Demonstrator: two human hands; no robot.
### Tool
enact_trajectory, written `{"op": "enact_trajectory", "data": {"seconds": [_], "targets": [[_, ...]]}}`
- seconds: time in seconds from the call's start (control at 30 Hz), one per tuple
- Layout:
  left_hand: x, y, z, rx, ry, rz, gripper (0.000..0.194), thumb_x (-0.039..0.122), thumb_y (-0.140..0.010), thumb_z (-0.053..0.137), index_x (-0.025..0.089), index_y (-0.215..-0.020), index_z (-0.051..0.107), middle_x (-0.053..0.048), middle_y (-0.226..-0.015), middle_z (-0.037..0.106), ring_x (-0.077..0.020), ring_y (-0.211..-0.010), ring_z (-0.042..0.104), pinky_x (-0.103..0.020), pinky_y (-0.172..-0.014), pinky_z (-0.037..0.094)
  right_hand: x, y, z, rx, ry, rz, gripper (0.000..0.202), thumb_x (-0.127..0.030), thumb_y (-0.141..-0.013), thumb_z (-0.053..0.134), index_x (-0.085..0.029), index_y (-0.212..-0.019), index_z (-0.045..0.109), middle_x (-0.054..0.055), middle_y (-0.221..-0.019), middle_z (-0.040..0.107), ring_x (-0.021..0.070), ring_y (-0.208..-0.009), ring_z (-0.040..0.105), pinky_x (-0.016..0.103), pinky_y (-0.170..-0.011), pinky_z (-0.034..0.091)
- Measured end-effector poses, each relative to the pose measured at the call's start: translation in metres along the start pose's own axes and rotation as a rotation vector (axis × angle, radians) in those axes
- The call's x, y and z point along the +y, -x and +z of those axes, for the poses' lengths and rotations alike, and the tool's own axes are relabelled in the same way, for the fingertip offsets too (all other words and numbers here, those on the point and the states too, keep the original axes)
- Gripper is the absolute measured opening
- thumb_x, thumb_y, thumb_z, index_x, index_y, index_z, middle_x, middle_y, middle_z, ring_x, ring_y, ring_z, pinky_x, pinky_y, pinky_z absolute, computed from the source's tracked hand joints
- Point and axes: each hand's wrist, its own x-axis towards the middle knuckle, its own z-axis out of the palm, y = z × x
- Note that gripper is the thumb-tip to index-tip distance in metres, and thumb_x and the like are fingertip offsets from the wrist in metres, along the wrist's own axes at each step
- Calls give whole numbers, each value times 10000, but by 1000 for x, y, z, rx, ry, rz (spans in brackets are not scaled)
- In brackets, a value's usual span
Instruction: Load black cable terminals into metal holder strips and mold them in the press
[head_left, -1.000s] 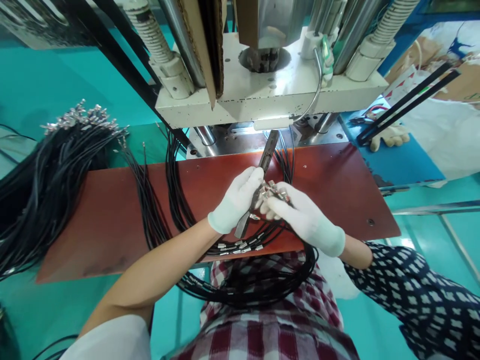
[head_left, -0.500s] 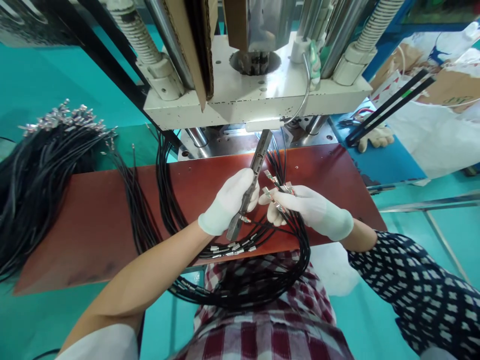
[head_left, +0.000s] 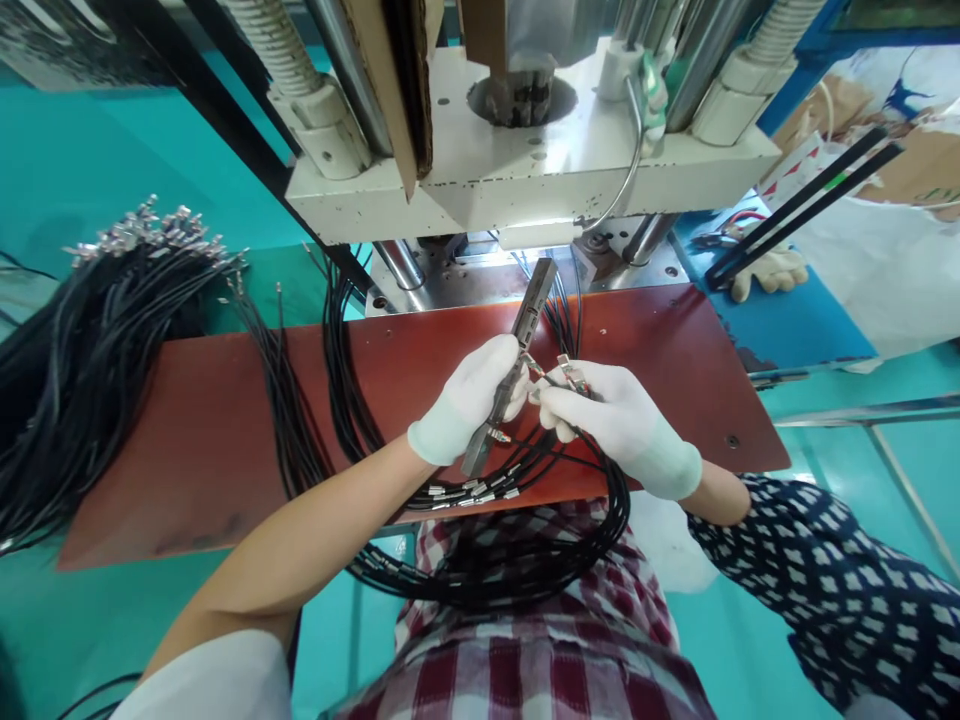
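Observation:
My gloved left hand (head_left: 480, 390) is wrapped round a long grey metal bar (head_left: 535, 300) with slots along its side, held tilted above the board. One cable end (head_left: 498, 434) sits at the bar's lower part. My gloved right hand (head_left: 611, 415) is closed on several black cables with metal connectors (head_left: 571, 372), and its fingertips bring one cable end close against the bar beside my left fingers. The cables (head_left: 611, 500) loop down from my right hand across the lap. Further cable ends with metal tips (head_left: 472, 490) lie on the board below the bar.
A reddish-brown board (head_left: 675, 370) spans the front of a press with a white plate (head_left: 525, 190) and metal columns. A large bundle of black cables (head_left: 97, 350) lies at the left, a smaller bundle (head_left: 281, 410) beside it. A glove (head_left: 772, 270) rests on the blue surface at right.
My right hand has moved its fingertips up to the bar, bringing a cable connector against it. The left hand keeps its hold on the bar. The whole view has shifted slightly.

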Motion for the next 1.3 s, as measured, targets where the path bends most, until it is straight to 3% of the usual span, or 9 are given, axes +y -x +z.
{"op": "enact_trajectory", "data": {"seconds": [0.13, 0.33, 0.5, 0.7, 0.87, 1.07, 1.2, 1.3], "targets": [[2, 1, 0, 51, -31, -12, 453, 582, -947, 462, 175, -756, 515, 20, -601, 494, -91, -507, 412, -237, -510, 351, 3, -8, 6, -49, 122, -11, 288, -389, -828, 634, -160, -665, 570, -19, -640, 572, 99, -596, 483, 238, -587, 382], [-3, -1, -4, 87, -112, 52, 481, 604, -941, 455, 169, -754, 544, -2, -694, 519, -114, -628, 461, -250, -601, 395, 2, -16, 7, -180, 251, 17, 228, -297, -807, 595, -147, -636, 582, -10, -648, 552, 106, -624, 440, 247, -582, 334], [-4, -2, -2, 110, -109, 31, 482, 632, -917, 473, 186, -735, 484, 9, -684, 492, -113, -598, 423, -257, -585, 369, 1, -17, 13, -166, 254, 68, 210, -281, -814, 554, -155, -648, 579, -9, -609, 564, 105, -584, 452, 246, -555, 319], [-4, -2, 6, 269, -262, 195, 521, 670, -867, 528, 193, -684, 422, 12, -694, 429, -118, -622, 378, -279, -619, 342, 8, -23, 19, -115, 278, 19, 238, -264, -834, 575, -162, -621, 543, -2, -621, 579, 114, -619, 491, 247, -609, 379], [-4, -3, 1, 152, -225, 116, 415, 529, -952, 496, 192, -717, 439, 29, -653, 418, -107, -593, 399, -258, -598, 371, 12, -24, -7, -367, 46, 56, 321, -424, -912, 529, -134, -840, 646, 36, -786, 653, 119, -675, 564, 257, -684, 474], [-2, -2, 1, 23, -163, 5, 454, 545, -979, 415, 185, -707, 458, 15, -582, 492, -95, -507, 420, -249, -526, 365, 24, -11, -37, -334, -205, 116, 362, -445, -929, 538, -116, -1071, 593, 94, -936, 695, 150, -795, 651, 276, -753, 517], [1, -1, 2, 16, -152, -9, 446, 533, -983, 418, 183, -709, 452, 17, -582, 495, -91, -505, 425, -241, -517, 368, 35, -5, -44, -324, -357, 127, 283, -345, -870, 591, -120, -1038, 617, 111, -966, 713, 157, -788, 663, 284, -756, 517], [1, -1, 1, -5, -161, 0, 453, 521, -993, 402, 179, -700, 448, 18, -582, 489, -88, -513, 420, -240, -529, 376, 36, -1, -42, -237, -321, 84, 219, -299, -843, 615, -120, -963, 646, 57, -838, 674, 119, -701, 604, 245, -690, 477]]}}
